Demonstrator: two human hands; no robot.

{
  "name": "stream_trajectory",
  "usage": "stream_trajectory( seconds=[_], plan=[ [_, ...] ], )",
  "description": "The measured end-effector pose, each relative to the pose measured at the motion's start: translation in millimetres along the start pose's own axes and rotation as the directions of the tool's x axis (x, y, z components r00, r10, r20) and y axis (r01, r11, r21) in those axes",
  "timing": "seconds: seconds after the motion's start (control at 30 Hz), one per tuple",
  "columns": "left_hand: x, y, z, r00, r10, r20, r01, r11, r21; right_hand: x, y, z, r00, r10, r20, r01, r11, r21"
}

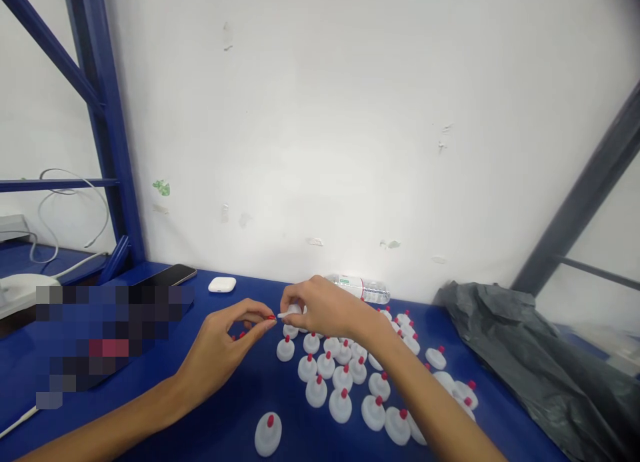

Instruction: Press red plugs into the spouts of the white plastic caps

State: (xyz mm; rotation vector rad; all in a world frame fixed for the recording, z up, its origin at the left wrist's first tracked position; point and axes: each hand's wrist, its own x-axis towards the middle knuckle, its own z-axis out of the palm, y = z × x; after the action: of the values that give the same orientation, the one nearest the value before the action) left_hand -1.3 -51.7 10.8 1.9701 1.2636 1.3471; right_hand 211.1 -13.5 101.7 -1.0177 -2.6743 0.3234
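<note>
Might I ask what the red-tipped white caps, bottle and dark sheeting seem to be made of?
Red-tipped white caps: probably satin plastic, being smooth and milky. Bottle: clear, glossy plastic, by the look of its see-through, highlighted body. Dark sheeting: likely thin plastic film, given its dull sheen and creases, though coated fabric is possible.

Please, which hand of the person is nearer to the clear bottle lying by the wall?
Right. The right hand is just in front of the bottle, partly covering its left end. The left hand is farther away, to the left of the right hand.
</note>
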Motion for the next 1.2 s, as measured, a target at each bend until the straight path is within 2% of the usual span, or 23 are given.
stream_trajectory(
  seconds=[0.5, 0.67, 0.8, 0.93, 1.07, 1.2],
  plan=[
    [-2, 3, 2.0, 0.999, -0.003, -0.042, -0.001, 0.995, -0.096, -2, -15, 0, 0.998, -0.051, -0.031, 0.049, 0.996, -0.077],
    [2, 6, -0.5, 0.993, -0.103, -0.066, 0.092, 0.984, -0.154, -3, -18, -5, 0.998, -0.051, -0.048, 0.046, 0.994, -0.095],
    [4, 10, -2.6, 0.979, -0.201, 0.018, 0.196, 0.925, -0.324, -6, -24, -12, 0.992, -0.082, -0.100, 0.075, 0.995, -0.072],
    [3, 19, -5.8, 0.981, -0.138, 0.136, 0.189, 0.842, -0.505, -8, -31, -12, 0.982, -0.143, -0.126, 0.147, 0.989, 0.020],
    [3, 27, -10.6, 0.943, -0.100, 0.318, 0.271, 0.787, -0.555, -6, -34, -8, 0.979, -0.181, -0.089, 0.191, 0.975, 0.112],
    [4, 27, -12.1, 0.918, -0.103, 0.382, 0.324, 0.751, -0.575, -2, -33, -2, 0.975, -0.205, -0.092, 0.215, 0.969, 0.123]
  ],
)
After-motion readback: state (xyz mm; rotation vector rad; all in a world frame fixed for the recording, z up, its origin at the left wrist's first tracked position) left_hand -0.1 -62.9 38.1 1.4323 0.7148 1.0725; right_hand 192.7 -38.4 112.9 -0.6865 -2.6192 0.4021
